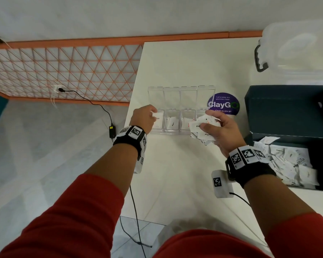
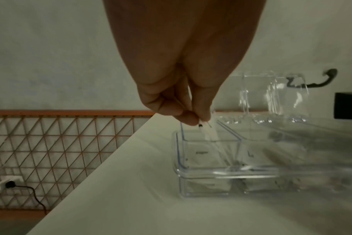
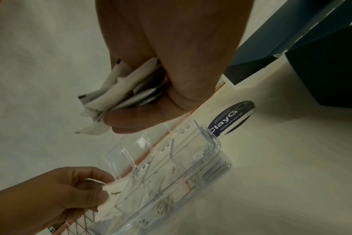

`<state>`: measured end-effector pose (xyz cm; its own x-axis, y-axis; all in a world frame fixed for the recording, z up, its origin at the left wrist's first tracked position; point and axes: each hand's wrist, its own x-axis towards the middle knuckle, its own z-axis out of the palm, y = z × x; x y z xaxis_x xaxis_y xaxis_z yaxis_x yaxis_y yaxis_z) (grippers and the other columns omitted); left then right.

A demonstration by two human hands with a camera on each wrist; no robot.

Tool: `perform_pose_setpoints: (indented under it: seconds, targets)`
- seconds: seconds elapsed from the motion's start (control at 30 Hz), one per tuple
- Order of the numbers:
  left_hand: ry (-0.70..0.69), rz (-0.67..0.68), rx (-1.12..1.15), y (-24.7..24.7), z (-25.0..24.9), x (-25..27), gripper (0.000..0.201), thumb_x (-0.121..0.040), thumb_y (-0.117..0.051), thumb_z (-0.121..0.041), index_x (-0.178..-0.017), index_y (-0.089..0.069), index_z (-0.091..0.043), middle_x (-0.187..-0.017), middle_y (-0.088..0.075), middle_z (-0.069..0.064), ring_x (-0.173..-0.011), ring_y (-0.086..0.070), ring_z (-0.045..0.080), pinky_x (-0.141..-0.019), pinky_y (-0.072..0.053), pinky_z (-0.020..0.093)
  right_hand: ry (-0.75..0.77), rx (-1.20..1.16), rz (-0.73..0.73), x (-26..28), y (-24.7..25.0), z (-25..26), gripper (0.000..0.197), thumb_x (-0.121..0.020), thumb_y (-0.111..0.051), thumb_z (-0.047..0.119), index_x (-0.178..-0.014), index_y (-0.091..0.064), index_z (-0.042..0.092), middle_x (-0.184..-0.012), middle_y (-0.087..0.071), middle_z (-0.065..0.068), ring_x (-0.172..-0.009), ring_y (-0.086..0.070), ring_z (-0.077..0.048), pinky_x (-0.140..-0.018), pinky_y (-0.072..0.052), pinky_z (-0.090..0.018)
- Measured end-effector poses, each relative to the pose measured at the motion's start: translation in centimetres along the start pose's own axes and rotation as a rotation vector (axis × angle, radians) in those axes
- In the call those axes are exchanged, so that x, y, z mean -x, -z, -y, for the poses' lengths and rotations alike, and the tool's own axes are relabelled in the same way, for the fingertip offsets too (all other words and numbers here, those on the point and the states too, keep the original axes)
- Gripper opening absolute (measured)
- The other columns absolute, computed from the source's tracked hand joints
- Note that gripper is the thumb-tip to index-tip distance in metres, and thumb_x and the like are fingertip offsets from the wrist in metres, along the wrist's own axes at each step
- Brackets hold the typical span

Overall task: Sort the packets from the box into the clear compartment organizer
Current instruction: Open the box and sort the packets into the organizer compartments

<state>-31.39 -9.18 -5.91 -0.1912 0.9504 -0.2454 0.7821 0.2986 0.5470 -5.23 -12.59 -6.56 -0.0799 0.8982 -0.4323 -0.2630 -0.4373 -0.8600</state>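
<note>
While pinched by left fingers (image 2: 188, 119), sugar packet (image 3: 113, 190) above organizer (image 2: 209, 173)

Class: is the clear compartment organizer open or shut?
Open: the clear plastic compartment organizer has its small hinged lids standing up behind compartments that hold packets.

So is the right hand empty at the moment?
No, in the head view the right hand grips a bunch of white packets just above the clear organizer.
</note>
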Motion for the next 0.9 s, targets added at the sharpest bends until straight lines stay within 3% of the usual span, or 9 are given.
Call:
perform_pose_setpoints:
  seconds: [0.1, 0.17, 0.3, 0.37, 0.47, 0.73, 0.83, 0.9]
  targets:
    - [-0.089, 0.086, -0.216, -0.7, 0.2, -0.5, 0.03, -0.09, -0.061, -0.005, -0.119, -0.065, -0.012, -0.124, -0.054, 0.012, -0.107, -0.056, 0.027, -0.088, -0.045, 0.032, -0.014, -0.006, -0.014, -0.1, 0.1, -0.1, 0.042, -0.079, -0.078, -0.003, -0.11, -0.07, 0.024, -0.11, -0.069, -0.006, -0.094, -0.073, -0.026, -0.078, -0.062, -0.043]
    - [-0.134, 0.113, -0.318, -1.0, 0.4, -0.5, 0.038, -0.09, -0.061, -0.003, -0.127, -0.061, -0.011, -0.129, -0.047, 0.013, -0.112, -0.053, 0.03, -0.095, -0.043, 0.034, -0.02, -0.006, -0.022, -0.1, 0.0, -0.2, 0.041, -0.079, -0.078, -0.003, -0.109, -0.07, 0.025, -0.108, -0.069, -0.004, -0.095, -0.072, -0.026, -0.079, -0.062, -0.043]
    - [-0.198, 0.089, -0.486, -1.0, 0.5, -0.4, 0.028, -0.093, -0.055, -0.006, -0.119, -0.064, -0.012, -0.12, -0.054, 0.011, -0.104, -0.057, 0.03, -0.089, -0.046, 0.04, -0.02, -0.015, -0.03, -0.2, -0.4, -0.1, 0.039, -0.08, -0.077, -0.003, -0.106, -0.07, 0.025, -0.112, -0.068, -0.005, -0.097, -0.071, -0.028, -0.075, -0.062, -0.039]
    - [-0.205, 0.156, -0.617, -1.2, 0.2, -0.2, 0.028, -0.095, -0.047, -0.008, -0.115, -0.066, -0.012, -0.116, -0.061, 0.012, -0.103, -0.059, 0.031, -0.086, -0.048, 0.038, -0.016, -0.022, -0.034, -0.3, -0.4, 0.0, 0.039, -0.08, -0.077, -0.004, -0.106, -0.07, 0.024, -0.112, -0.068, -0.005, -0.097, -0.071, -0.027, -0.076, -0.061, -0.04]
    - [-0.16, 0.26, -0.663, -1.4, -0.3, 0.0, 0.034, -0.093, -0.046, -0.007, -0.123, -0.062, -0.011, -0.122, -0.06, 0.015, -0.109, -0.058, 0.033, -0.092, -0.048, 0.038, -0.018, -0.023, -0.036, -0.3, -0.6, 0.0, 0.038, -0.08, -0.076, -0.004, -0.106, -0.069, 0.024, -0.108, -0.068, -0.003, -0.09, -0.072, -0.022, -0.074, -0.061, -0.039]
    - [-0.092, 0.328, -0.578, -0.6, -1.0, -0.8, 0.038, -0.091, -0.047, -0.006, -0.127, -0.06, -0.013, -0.129, -0.058, 0.011, -0.116, -0.055, 0.03, -0.097, -0.046, 0.038, -0.029, -0.029, -0.023, 0.1, -0.9, 0.2, 0.036, -0.082, -0.075, -0.004, -0.105, -0.069, 0.024, -0.105, -0.068, -0.004, -0.088, -0.071, -0.024, -0.072, -0.062, -0.042]
    - [-0.17, 0.16, -0.313, -0.4, -2.1, 0.1, 0.028, -0.092, -0.048, -0.008, -0.113, -0.065, -0.015, -0.116, -0.063, 0.005, -0.106, -0.059, 0.023, -0.09, -0.048, 0.034, -0.021, -0.029, -0.014, 0.2, -0.9, 0.5, 0.037, -0.083, -0.074, -0.004, -0.108, -0.069, 0.023, -0.107, -0.068, -0.002, -0.086, -0.072, -0.019, -0.068, -0.061, -0.036]
    - [-0.229, 0.124, 0.022, -0.3, -3.8, 1.1, 0.015, -0.091, -0.055, -0.017, -0.096, -0.069, -0.02, -0.098, -0.068, -0.006, -0.086, -0.063, 0.009, -0.075, -0.048, 0.024, -0.018, -0.024, -0.014, 0.3, -0.9, 0.5, 0.038, -0.083, -0.074, -0.003, -0.11, -0.069, 0.022, -0.108, -0.068, -0.001, -0.084, -0.073, -0.017, -0.068, -0.061, -0.034]
